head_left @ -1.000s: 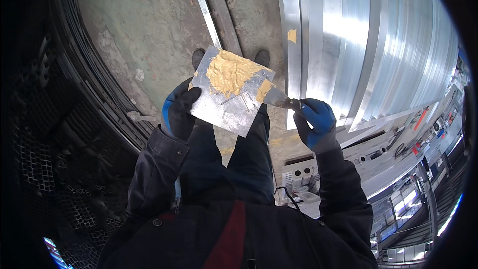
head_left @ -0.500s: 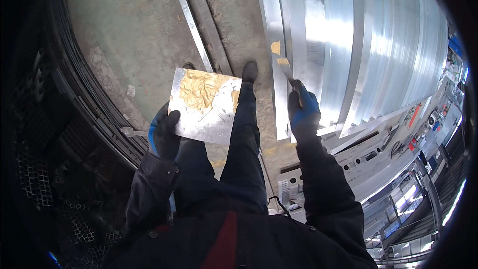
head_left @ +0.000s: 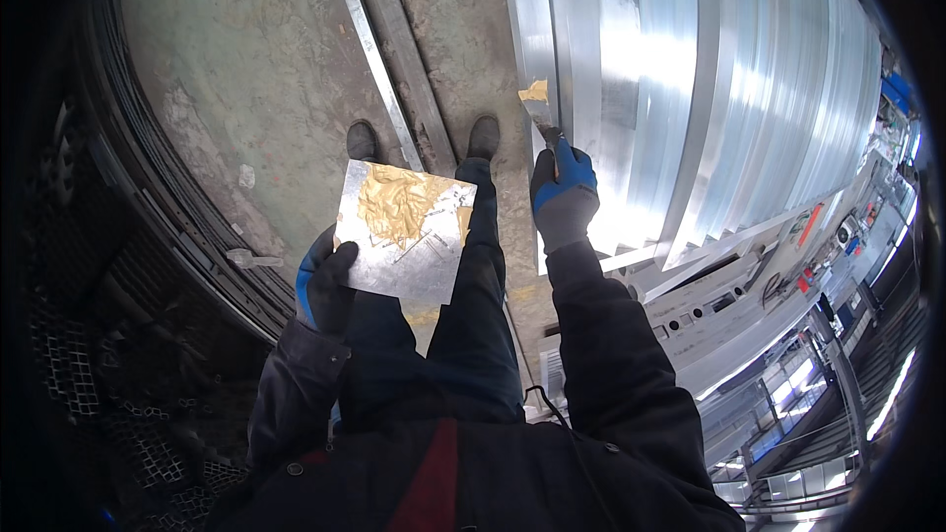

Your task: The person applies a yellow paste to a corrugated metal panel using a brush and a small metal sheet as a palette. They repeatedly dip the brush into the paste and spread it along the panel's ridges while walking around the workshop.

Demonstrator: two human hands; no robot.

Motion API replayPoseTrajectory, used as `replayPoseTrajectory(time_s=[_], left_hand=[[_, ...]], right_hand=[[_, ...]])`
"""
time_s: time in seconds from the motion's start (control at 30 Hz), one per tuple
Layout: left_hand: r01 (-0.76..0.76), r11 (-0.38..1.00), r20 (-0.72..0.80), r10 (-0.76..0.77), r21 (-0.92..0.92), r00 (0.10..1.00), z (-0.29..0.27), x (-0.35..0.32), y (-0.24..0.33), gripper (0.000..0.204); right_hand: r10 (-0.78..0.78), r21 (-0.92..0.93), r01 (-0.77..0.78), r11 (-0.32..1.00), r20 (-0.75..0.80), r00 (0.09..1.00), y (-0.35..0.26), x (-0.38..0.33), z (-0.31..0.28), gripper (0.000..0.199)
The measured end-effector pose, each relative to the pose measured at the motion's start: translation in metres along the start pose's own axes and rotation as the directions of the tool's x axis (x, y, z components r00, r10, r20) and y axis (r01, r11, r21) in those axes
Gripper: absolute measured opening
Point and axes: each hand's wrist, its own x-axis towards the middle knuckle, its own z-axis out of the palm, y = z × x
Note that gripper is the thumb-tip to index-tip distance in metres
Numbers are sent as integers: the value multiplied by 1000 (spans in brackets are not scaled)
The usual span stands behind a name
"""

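In a dark glove with blue on it, my left hand [head_left: 328,279] grips a square metal plate [head_left: 414,274] by its lower left corner. Yellowish-tan putty [head_left: 396,202] lies in a thick, wrinkled heap on the plate's upper part, with smears toward its right edge. My right hand [head_left: 567,192], gloved in blue and grey, is closed around a putty knife [head_left: 541,118]. The knife's blade points up and slightly left, over the left edge of the long metal panels [head_left: 588,89]. A tan patch of putty [head_left: 533,91] shows at the blade's tip.
The silvery panels fill the right side as ridged strips. Two long bars [head_left: 370,49] lie on the stained floor [head_left: 236,49] ahead of my shoes. Dark stacked metal tubes [head_left: 74,365] stand at the left. Machinery and benches [head_left: 714,310] are behind the panels at lower right.
My right hand has moved left and slightly forward, taking the putty knife to the putty patch at the panel edge. The plate in my left hand has dropped slightly lower in view.
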Motion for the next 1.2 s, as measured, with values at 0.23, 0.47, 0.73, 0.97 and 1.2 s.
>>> replayPoseTrajectory(time_s=[0.23, 0.47, 0.73, 0.97, 1.2], left_hand=[[-4, 998, -23, 2, -63, 1000, -3, -1, -2, 52], [15, 999, -44, -16, -30, 999, -7, 0, -5, 55], [32, 997, -38, -35, -69, 999, -5, -1, -2, 51], [34, 997, -37, -37, -65, 999, -7, 2, -5, 53], [44, 995, -23, -46, -94, 999, -10, 1, -7, 53]], right_hand=[[-117, -58, 116, 992, -4, 993, 10, 11, -1, 28], [-123, -58, 122, 991, 0, 992, 4, 15, -2, 26], [-180, -148, 171, 974, -50, 982, 10, 17, 0, 23], [-94, -207, 89, 974, -17, 995, 5, 22, 1, 27], [-60, -206, 57, 977, -5, 998, 10, 18, 7, 26]])
